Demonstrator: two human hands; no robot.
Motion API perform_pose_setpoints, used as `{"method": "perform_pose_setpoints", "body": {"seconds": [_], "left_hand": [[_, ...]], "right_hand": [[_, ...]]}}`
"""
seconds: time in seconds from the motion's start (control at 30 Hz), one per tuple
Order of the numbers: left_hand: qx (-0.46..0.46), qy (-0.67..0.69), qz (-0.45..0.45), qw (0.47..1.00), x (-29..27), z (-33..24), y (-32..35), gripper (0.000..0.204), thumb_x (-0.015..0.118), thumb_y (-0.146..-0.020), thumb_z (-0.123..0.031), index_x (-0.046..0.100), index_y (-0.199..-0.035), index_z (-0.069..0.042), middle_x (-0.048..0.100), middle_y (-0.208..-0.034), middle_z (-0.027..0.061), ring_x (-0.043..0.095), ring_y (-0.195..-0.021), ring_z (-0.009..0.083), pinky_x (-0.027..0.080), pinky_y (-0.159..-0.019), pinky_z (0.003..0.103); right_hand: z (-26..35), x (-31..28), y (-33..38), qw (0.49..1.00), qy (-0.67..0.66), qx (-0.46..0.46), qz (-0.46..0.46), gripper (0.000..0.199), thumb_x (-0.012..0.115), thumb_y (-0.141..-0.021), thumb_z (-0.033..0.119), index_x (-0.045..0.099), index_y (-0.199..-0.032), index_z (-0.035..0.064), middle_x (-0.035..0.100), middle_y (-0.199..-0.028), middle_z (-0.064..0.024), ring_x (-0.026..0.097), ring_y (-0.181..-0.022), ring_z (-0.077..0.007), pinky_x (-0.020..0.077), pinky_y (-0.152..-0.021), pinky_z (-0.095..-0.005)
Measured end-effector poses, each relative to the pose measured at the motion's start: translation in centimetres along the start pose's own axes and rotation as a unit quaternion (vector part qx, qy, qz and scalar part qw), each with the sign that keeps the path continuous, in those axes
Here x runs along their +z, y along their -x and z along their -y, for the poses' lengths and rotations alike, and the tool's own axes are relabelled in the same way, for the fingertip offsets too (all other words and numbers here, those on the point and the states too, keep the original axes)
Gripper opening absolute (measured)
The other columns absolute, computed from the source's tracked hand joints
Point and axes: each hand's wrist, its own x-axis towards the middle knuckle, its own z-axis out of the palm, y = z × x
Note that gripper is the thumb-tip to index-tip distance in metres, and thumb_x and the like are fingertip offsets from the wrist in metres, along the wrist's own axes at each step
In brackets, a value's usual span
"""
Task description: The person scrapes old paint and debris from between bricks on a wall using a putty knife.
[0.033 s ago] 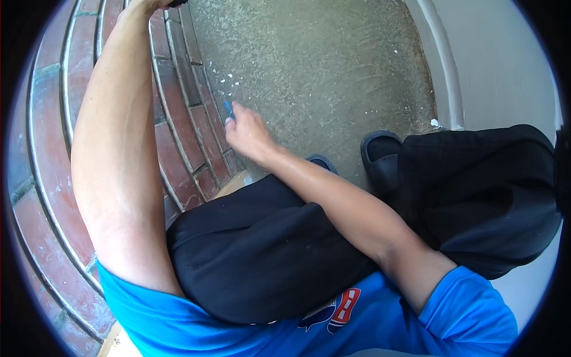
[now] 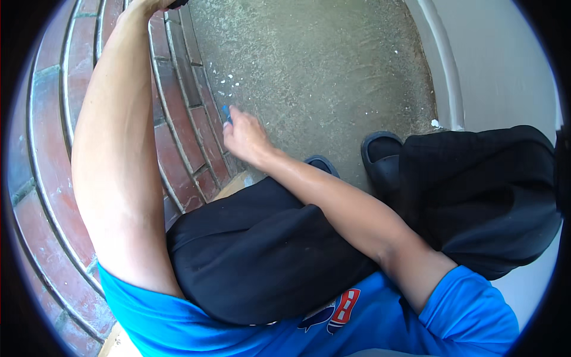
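Observation:
My right hand [image 2: 246, 135] is closed around a small blue-handled tool [image 2: 226, 112], close to the foot of the brick wall [image 2: 193, 134]. Most of the tool is hidden by my fingers, so its exact kind does not show. My left arm reaches up along the wall, and only part of my left hand [image 2: 158, 4] shows at the top edge. A dark object [image 2: 176, 4] sits against that hand, cut off by the frame; the left fingers are out of sight.
White flakes [image 2: 230, 84] lie scattered on the rough concrete floor [image 2: 321, 65] beside the wall. A pale curved wall [image 2: 505, 65] bounds the right side. My dark shoes [image 2: 382, 156] and black-trousered knees [image 2: 262, 256] take up the near part.
My right hand and the blue-handled tool have shifted very slightly left and toward me. The left arm stays nearly in place.

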Motion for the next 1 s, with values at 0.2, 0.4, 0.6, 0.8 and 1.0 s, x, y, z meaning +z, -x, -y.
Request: {"method": "perform_pose_setpoints", "body": {"seconds": [0.2, 0.4, 0.6, 0.8, 1.0], "left_hand": [[-0.036, 0.094, 0.046, 0.994, -0.1, 2.8, 0.7, 0.014, 0.058, -0.075, -0.005, 0.063, -0.088, -0.004, 0.057, -0.066, 0.0018, 0.053, -0.056, 0.0122, 0.042, -0.051, 0.029], [-0.038, 0.057, 0.031, 0.997, -0.2, 3.0, 0.9, 0.014, 0.059, -0.075, -0.003, 0.062, -0.088, -0.004, 0.058, -0.066, 0.0017, 0.054, -0.056, 0.0128, 0.042, -0.050, 0.028], [-0.035, 0.077, 0.032, 0.996, 0.3, 2.2, 1.3, 0.013, 0.058, -0.074, -0.002, 0.062, -0.086, -0.004, 0.057, -0.064, 0.0022, 0.053, -0.053, 0.0124, 0.042, -0.048, 0.028], [-0.019, 0.095, 0.017, 0.995, 0.5, 0.2, 0.2, 0.018, 0.057, -0.075, 0.000, 0.063, -0.092, -0.003, 0.056, -0.064, 0.0011, 0.052, -0.052, 0.0114, 0.042, -0.047, 0.027], [-0.020, 0.079, 0.029, 0.996, 0.3, 2.3, 0.7, 0.015, 0.055, -0.076, 0.000, 0.062, -0.089, -0.004, 0.055, -0.063, 0.0010, 0.051, -0.052, 0.0116, 0.040, -0.047, 0.027]], "right_hand": [[-0.1, 2.2, 0.9, 1.000, 0.000, -0.012, 0.020, 0.039, 0.051, -0.088, 0.015, 0.050, -0.119, -0.0089, 0.060, -0.098, -0.0322, 0.060, -0.094, -0.0487, 0.0484, -0.085, -0.0530], [-0.2, 0.2, -5.3, 0.995, 0.035, -0.027, 0.091, 0.044, 0.052, -0.088, 0.017, 0.046, -0.126, -0.0056, 0.059, -0.110, -0.0306, 0.060, -0.098, -0.0483, 0.0509, -0.086, -0.0515], [-2.0, 2.6, 0.9, 0.997, -0.005, -0.071, 0.010, 0.053, 0.057, -0.084, 0.012, 0.045, -0.132, -0.0084, 0.059, -0.101, -0.0305, 0.061, -0.091, -0.0472, 0.0518, -0.082, -0.0491], [-0.3, -0.1, -4.8, 0.997, 0.005, -0.078, 0.010, 0.039, 0.055, -0.083, 0.014, 0.054, -0.117, -0.0056, 0.062, -0.096, -0.0308, 0.063, -0.087, -0.0475, 0.0520, -0.080, -0.0521], [0.4, 0.2, -3.9, 0.989, -0.125, -0.057, -0.045, 0.029, 0.054, -0.083, 0.017, 0.061, -0.103, -0.0032, 0.064, -0.086, -0.0293, 0.063, -0.083, -0.0479, 0.0510, -0.076, -0.0515]]}}
